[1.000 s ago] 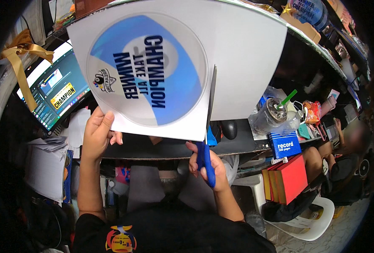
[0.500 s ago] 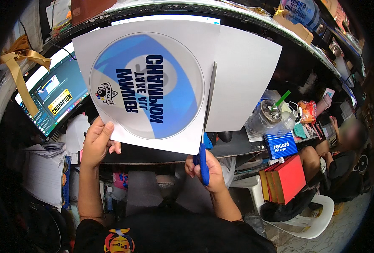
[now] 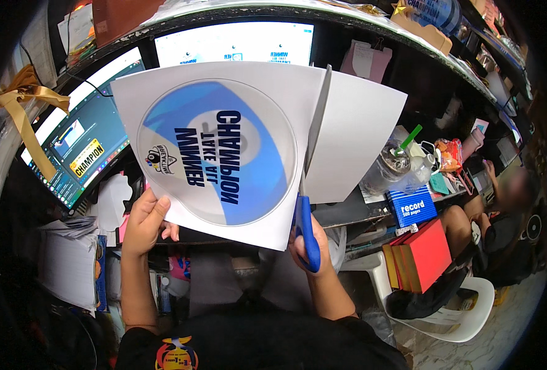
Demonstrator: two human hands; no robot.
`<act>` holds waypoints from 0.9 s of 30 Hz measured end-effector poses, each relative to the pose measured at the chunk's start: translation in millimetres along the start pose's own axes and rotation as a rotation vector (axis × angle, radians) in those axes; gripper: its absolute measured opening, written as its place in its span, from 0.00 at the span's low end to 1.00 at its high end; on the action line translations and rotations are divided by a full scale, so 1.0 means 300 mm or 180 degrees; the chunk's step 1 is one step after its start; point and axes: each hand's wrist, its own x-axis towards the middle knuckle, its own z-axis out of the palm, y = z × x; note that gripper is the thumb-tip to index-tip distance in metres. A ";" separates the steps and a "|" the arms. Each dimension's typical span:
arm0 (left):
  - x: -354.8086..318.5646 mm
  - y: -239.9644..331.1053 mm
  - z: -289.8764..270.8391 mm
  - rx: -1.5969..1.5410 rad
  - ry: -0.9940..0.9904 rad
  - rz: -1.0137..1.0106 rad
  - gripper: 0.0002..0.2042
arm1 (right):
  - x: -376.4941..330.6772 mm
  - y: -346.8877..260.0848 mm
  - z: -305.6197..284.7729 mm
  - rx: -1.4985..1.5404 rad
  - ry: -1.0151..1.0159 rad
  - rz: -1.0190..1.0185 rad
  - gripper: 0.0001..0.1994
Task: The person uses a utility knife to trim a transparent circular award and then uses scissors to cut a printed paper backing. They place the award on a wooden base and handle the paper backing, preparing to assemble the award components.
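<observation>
My left hand (image 3: 147, 222) pinches the lower left corner of a white sheet of paper (image 3: 258, 237) between thumb and fingers. A round print (image 3: 218, 151) in blue and grey, with mirrored dark lettering, fills most of that sheet. My right hand (image 3: 313, 250) grips the blue handles of a pair of scissors (image 3: 310, 237). Their long grey blades point up and away, parted along a cut that runs beside the round print. To the right of the blades stands the blank white part of the sheet (image 3: 357, 135). The fingers inside the handles are partly hidden.
Two lit screens (image 3: 82, 154) stand behind the paper. On the desk at right are a plastic cup (image 3: 394, 163) with a green straw and a blue box (image 3: 411, 208). Red-covered books (image 3: 424, 256) rest on a white plastic chair (image 3: 471, 320). Another person (image 3: 501, 228) sits far right.
The sheet and both hands sit lower in the picture, showing more of the screen behind. The scissor blades have parted wider.
</observation>
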 end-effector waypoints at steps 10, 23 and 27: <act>-0.010 -0.006 -0.018 -0.0047 0.0077 -0.0023 0.15 | 0.019 -0.022 0.032 0.0239 -0.0133 0.0416 0.31; 0.031 -0.023 -0.004 0.0020 0.0406 -0.0423 0.18 | 0.178 0.121 -0.019 0.1216 0.0445 0.1302 0.11; 0.029 0.001 0.014 -0.0006 0.0517 -0.0407 0.21 | 0.194 0.156 -0.040 0.1376 0.0598 0.1708 0.13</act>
